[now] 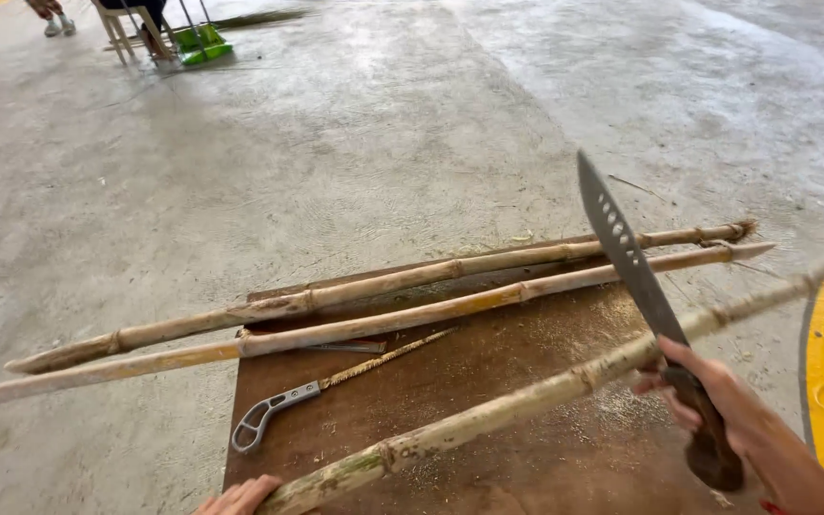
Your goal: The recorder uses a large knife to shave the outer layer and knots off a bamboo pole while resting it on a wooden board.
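A bamboo pole (pixel 545 386) is lying slantwise across a brown board (pixel 488 458) on the concrete floor (pixel 240 191), its long axis running from the near left, at the bottom edge of the view, up to the far right past the board's edge. The left hand (pixel 238 497) is resting at the pole's near end, at the bottom of the frame; only part of it is showing, so I cannot tell whether the fingers are closing around the pole or merely pressing against it. The right hand (pixel 717 410) is gripping the dark handle of a big knife (pixel 636 277), clenched around it, with the blade pointing up and away to the far left. The blade is crossing the pole about two-thirds of the way along, so the right hand is sitting just beside the pole's middle stretch, on its near side, while the left is holding down the end.

Two more bamboo poles (pixel 383 305) are lying side by side across the far part of the board, roughly parallel to each other. Between them and the held pole, a small handsaw (pixel 307 393) is lying flat on the board, and sawdust is scattered around it.
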